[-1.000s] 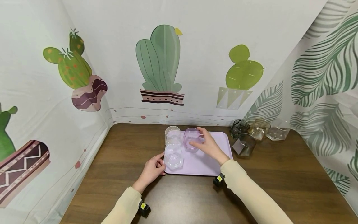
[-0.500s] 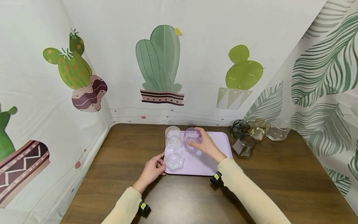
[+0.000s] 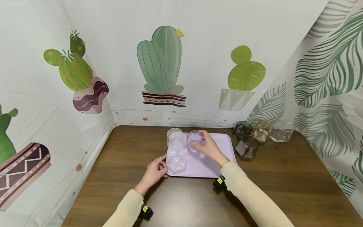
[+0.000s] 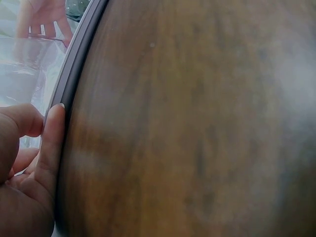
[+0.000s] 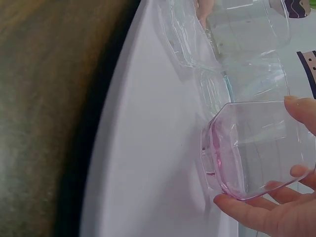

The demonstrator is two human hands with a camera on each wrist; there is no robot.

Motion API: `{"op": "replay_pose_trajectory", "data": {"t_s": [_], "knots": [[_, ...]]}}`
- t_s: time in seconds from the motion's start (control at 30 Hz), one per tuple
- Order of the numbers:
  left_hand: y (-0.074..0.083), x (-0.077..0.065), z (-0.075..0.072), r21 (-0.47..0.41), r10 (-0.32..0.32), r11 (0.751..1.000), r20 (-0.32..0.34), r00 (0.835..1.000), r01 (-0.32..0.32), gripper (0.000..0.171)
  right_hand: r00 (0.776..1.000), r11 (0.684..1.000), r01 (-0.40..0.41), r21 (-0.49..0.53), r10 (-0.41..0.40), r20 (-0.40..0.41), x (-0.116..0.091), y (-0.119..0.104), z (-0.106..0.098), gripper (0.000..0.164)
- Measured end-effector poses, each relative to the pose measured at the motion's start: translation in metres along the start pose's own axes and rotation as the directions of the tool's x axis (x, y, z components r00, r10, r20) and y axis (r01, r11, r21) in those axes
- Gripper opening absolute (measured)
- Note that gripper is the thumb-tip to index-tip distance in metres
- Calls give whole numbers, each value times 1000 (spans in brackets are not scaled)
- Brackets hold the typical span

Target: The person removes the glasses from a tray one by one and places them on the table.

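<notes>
A lilac tray (image 3: 208, 165) lies on the wooden table. My right hand (image 3: 211, 147) holds a pink-tinted glass (image 3: 194, 141) upright at the tray's far middle; in the right wrist view its thumb and fingers reach round the glass (image 5: 261, 148), whose base sits at the tray surface. Left of it, along the tray's left side, stand two clear glasses, the front one (image 3: 176, 160) and the back one (image 3: 175, 137). My left hand (image 3: 153, 172) grips the tray's front left corner. In the left wrist view, its fingers close about the dark-edged rim (image 4: 74, 69).
To the tray's right, several more glasses stand near the back: a dark grey one (image 3: 242, 130), a smoky one (image 3: 249, 148), an amber one (image 3: 262, 130) and a clear one (image 3: 282, 131). A cactus-print cloth (image 3: 204, 78) hangs behind the table.
My right hand has shifted slightly left while staying on the pink glass, which has barely moved. My left hand has stayed at the tray's corner.
</notes>
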State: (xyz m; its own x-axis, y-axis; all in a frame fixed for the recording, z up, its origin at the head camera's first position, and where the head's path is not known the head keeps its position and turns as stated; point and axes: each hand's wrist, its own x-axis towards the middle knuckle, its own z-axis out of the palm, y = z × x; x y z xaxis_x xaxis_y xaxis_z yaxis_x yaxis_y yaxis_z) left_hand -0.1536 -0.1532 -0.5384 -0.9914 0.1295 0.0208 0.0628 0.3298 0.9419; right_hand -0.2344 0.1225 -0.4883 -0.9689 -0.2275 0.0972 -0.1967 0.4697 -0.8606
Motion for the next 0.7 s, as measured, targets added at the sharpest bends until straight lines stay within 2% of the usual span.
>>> {"op": "replay_pose_trajectory", "data": {"t_s": [0.33, 0.7], "knots": [[0, -1, -1, 6, 5, 1000, 12, 1000, -5, 58, 1000, 1000, -12, -16, 12, 13, -16, 1, -4, 78], [1, 1, -1, 23, -23, 999, 9, 1000, 23, 59, 998, 997, 67, -47, -67, 1, -40, 5, -12, 71]]}}
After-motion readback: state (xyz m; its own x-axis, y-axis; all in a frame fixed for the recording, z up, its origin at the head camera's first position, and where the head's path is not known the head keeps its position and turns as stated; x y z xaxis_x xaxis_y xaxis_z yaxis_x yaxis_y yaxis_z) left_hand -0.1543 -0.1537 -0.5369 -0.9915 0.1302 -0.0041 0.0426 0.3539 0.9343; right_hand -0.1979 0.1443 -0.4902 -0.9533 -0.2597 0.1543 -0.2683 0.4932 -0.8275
